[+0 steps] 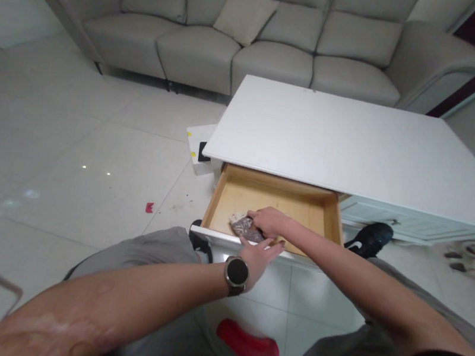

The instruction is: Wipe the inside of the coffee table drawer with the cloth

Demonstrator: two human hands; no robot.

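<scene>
A wooden drawer [301, 203] with a white front is pulled out of the white table. Inside it, near the front left, lies a small crumpled brown thing with a pale end [247, 228]; whether it is a packet or a cloth I cannot make out. My right hand [270, 222] reaches into the drawer from the right, its fingers closed on this brown thing. At the drawer's front edge is my left hand [255, 259], wearing a round watch [236, 271] on the wrist. Its fingers are apart and rest at the top of the drawer front, close to the brown thing.
The white tabletop [338, 140] extends behind the drawer. A grey sofa [273, 63] with a beige cushion [245, 12] stands at the back. On the floor are a white box [201, 166], a red scrap [149, 207] and, between my legs, a red object [249, 348].
</scene>
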